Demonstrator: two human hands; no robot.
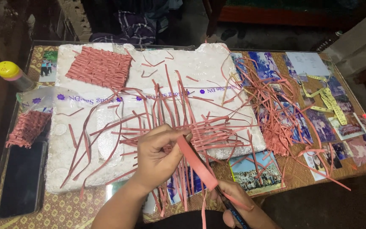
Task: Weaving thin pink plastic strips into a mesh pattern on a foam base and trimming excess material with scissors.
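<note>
My left hand (159, 153) pinches the upper end of a wide pink strip (196, 163) that slants down to the right. My right hand (238, 205), at the lower edge of the view, grips scissors (233, 208) with blue handles whose blades meet the strip's lower end. Under my hands lies a loose, half-woven mat of thin pink strips (178, 127) on a white foam board (200, 70). A finished pink woven square (99, 67) rests on the board's far left corner.
A heap of loose pink strips (272, 97) lies right of the board over photographs (318, 125) under the tabletop glass. A yellow measuring tape (329, 99) is far right. A black phone (22, 178), a small woven piece (27, 127) and a yellow-capped bottle (11, 73) sit at left.
</note>
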